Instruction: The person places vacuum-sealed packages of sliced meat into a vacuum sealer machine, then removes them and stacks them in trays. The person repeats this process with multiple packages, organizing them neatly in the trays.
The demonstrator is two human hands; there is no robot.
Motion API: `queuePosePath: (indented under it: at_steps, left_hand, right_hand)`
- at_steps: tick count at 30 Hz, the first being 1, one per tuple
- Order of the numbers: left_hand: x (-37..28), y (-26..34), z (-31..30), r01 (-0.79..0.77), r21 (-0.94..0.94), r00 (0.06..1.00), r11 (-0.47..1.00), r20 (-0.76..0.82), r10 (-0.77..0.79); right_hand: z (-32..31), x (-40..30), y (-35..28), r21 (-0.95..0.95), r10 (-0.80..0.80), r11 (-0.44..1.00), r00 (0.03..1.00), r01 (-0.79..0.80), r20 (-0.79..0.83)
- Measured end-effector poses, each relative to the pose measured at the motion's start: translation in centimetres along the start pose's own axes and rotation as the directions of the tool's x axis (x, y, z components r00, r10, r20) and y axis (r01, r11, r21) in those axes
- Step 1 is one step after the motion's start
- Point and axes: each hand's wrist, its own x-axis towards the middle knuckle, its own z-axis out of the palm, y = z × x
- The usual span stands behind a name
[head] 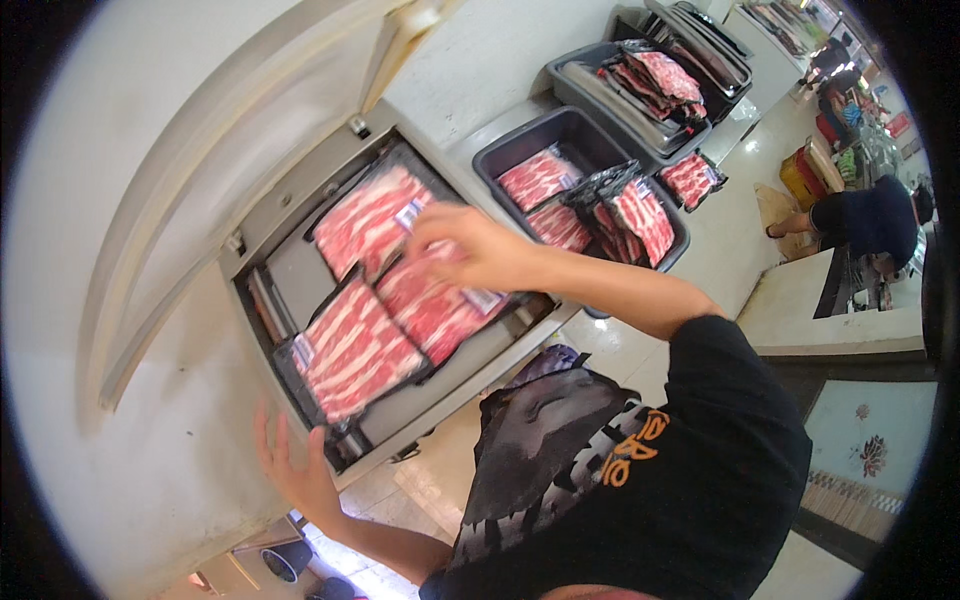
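Note:
Three plastic packs of sliced, marbled meat lie in the metal chamber of a vacuum packing machine point(450, 382). One is the upper pack point(367, 217), one the right pack point(442, 307), one the lower left pack point(360, 352); each bears a printed label. Over the upper and right packs is my right hand point(461, 247), blurred, fingers bent; whether it grips a pack cannot be told. My left hand point(296, 465), empty with fingers spread, is beside the chamber's lower left rim. The machine's curved lid point(187, 127) stands raised.
Right of the machine, a dark plastic tub point(517, 150) holds several meat packs. Behind it are another tub point(577, 60) with packs and trays, and a loose pack point(690, 180). A person point(870, 217) in dark clothes bends at a counter, far right. Buckets point(289, 559) stand at lower left.

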Motion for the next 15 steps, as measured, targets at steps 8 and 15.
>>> queuePosePath:
  at_steps: [8,15]
  left_hand:
    - [-4.8,9.0,10.7,-0.062,-0.249,0.970,0.966,-0.243,0.000]
    - [-4.1,18.1,18.6,-0.288,-0.035,0.950,0.957,-0.141,0.280]
  right_hand:
    - [-23.9,-11.9,20.8,-0.165,0.583,0.706,0.697,-0.689,-0.417]
    - [-27.4,-16.7,42.5,-0.462,0.843,0.353,0.490,-0.814,-0.219]
